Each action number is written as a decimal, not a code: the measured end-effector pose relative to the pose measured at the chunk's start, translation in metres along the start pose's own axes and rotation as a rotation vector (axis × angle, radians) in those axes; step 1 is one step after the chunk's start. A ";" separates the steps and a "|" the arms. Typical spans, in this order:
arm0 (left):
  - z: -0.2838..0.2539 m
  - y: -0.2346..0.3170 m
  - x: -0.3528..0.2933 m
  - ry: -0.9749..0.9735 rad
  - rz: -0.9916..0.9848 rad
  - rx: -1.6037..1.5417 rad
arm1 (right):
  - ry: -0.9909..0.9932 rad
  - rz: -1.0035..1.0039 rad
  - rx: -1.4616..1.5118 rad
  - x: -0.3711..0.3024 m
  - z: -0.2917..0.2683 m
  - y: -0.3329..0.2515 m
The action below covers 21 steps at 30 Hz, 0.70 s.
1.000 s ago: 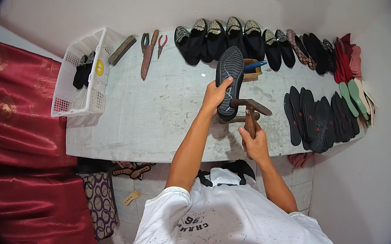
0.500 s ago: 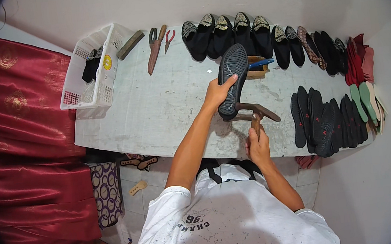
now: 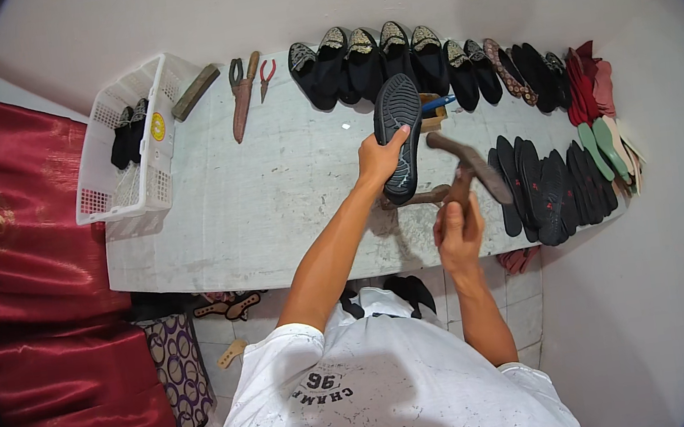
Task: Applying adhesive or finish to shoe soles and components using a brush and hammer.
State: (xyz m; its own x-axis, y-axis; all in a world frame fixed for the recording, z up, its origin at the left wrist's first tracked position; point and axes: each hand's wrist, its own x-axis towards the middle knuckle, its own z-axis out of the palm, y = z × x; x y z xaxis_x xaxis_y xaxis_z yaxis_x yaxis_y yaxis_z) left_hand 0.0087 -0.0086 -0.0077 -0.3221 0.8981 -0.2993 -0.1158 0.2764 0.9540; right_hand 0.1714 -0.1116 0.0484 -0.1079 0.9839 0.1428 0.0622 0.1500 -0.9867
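My left hand (image 3: 380, 158) grips a black shoe (image 3: 401, 117) with its ridged sole turned up and its toe pointing away, thumb across the sole. In my right hand (image 3: 459, 240) is the wooden handle of a hammer (image 3: 474, 163). The hammer's dark head is raised to the right of the shoe, apart from it and slightly blurred. Below the shoe's heel a brown bar-like piece (image 3: 427, 196), perhaps part of a stand, shows partly; the shoe and hammer hide the rest.
Black flat shoes (image 3: 365, 65) line the table's (image 3: 215, 220) back edge. Black soles (image 3: 531, 190) lie at the right, with green insoles (image 3: 596, 150) beyond. Behind the held shoe sits a small box (image 3: 433, 121) with a blue-handled brush. A white basket (image 3: 128, 210), scissors (image 3: 237, 73) and red pliers (image 3: 267, 77) are left.
My right hand has lifted the hammer away from the shoe's heel, up and to the right. My left hand still holds the shoe, now more upright. The whole view has shifted slightly.
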 end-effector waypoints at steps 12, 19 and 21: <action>0.004 -0.023 0.019 0.087 0.101 0.106 | 0.081 0.232 -0.176 -0.008 0.015 0.001; 0.006 -0.024 0.019 0.069 0.146 0.073 | 0.180 -0.165 -0.303 -0.036 0.032 0.022; 0.008 -0.019 0.013 0.063 0.140 0.080 | 0.104 0.102 -0.474 -0.040 0.035 0.043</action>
State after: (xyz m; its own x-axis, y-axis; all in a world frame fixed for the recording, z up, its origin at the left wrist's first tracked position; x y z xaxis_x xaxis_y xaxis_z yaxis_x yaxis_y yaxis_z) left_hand 0.0139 0.0008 -0.0299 -0.3887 0.9071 -0.1613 0.0087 0.1787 0.9839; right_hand 0.1437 -0.1483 -0.0030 0.0206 0.9967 0.0780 0.5145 0.0563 -0.8556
